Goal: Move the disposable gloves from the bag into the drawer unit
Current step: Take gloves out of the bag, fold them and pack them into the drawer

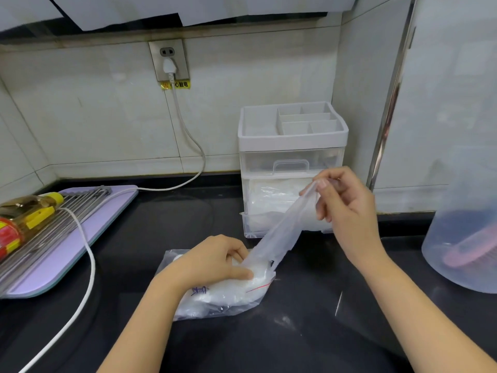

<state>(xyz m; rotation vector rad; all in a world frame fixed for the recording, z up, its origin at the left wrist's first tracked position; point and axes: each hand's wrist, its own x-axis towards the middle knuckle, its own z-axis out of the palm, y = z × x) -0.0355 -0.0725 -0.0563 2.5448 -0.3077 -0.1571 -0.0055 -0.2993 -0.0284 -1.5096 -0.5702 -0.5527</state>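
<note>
A clear zip bag (228,294) of thin disposable gloves lies on the black counter. My left hand (215,261) grips it near its mouth. My right hand (343,201) pinches one clear glove (282,235) and holds it stretched up out of the bag, in front of the drawer unit (291,146). The unit is white and clear, with a divided tray on top. Its lower drawer (258,219) stands pulled out and holds white crumpled gloves. The upper drawer is closed.
A lilac board (88,238) with a metal rack and an oil bottle (21,219) lies at the left. A white power cord (86,254) runs from the wall socket across the counter. A translucent tub (462,238) stands at the right edge.
</note>
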